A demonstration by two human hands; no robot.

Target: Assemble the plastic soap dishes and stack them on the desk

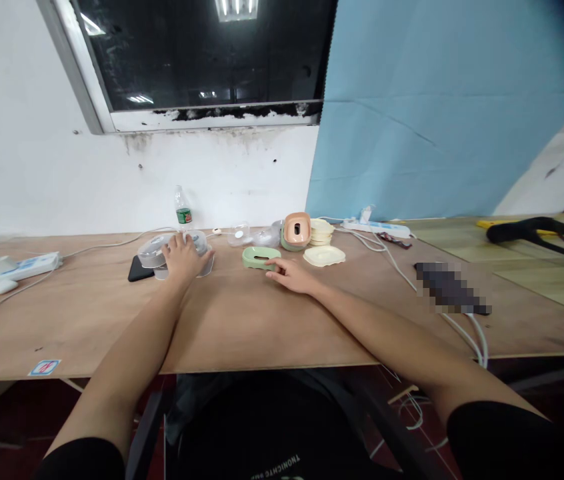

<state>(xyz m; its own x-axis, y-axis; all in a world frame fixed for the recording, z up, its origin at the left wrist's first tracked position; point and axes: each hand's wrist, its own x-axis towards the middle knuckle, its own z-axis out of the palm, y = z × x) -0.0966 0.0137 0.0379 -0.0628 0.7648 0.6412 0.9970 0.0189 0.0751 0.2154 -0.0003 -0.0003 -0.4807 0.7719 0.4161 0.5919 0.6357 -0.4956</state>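
Observation:
My left hand (183,257) lies with fingers spread over a group of clear round plastic containers (151,249) on the left half of the table. Its thumb points right, and the hand partly covers the containers. My right hand (292,275) is stretched toward a light green oval dish with a slot in its bottom (253,259). The index finger touches the right rim of this dish, and the other fingers lie loosely beside it. Behind stands an orange dish with a dark slot (304,231), tilted up on its side. Cream scalloped lids or plates (325,256) sit to its right, some stacked.
Several clear plastic cups (265,237) stand behind the green dish. A bottle with a green label (183,212) is near the wall. A black phone (138,269) lies left of the containers. Power strips (27,268) and white cables (396,263) run along the table; a pixelated dark object (449,287) lies right.

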